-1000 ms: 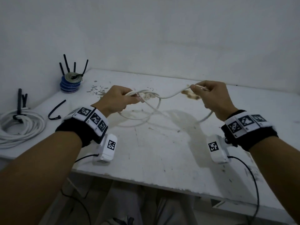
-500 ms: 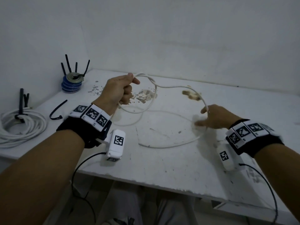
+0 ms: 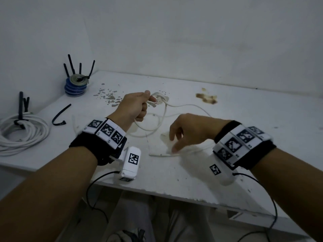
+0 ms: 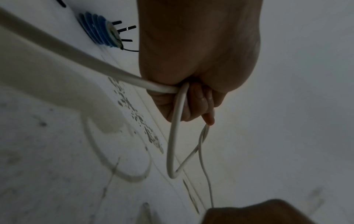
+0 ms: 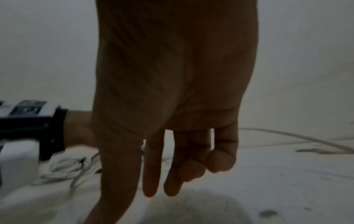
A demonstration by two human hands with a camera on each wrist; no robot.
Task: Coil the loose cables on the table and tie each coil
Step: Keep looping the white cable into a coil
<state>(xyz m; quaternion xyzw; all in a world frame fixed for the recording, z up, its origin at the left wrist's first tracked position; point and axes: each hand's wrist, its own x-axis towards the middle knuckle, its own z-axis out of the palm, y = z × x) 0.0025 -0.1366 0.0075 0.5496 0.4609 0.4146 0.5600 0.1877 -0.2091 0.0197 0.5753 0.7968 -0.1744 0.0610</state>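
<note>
A: Any writing to read?

B: None legible. Both wrist bands carry black-and-white square codes, no letters.

A: Where's the cable?

B: Thin and white, part lifted, part lying on the surface. The left hand holds it above the surface, fingers curled tight round a couple of loops. One loose end lies near the front edge, just beside the right hand.

A: And the right hand's fingers?

B: Loosely spread, pointing down, holding nothing (the right wrist view shows the palm bare, fingers mostly straight). Whether the tips touch the cable end, I cannot tell.

A: What does one view give that another lacks?

B: The left wrist view shows the loops hanging below the fist and one strand running off toward the camera. The head view alone shows the far-left things: a white coil already bound with a black tie, a loose tie beside it, and a blue spool with black ties standing up from it near the wall.
</note>
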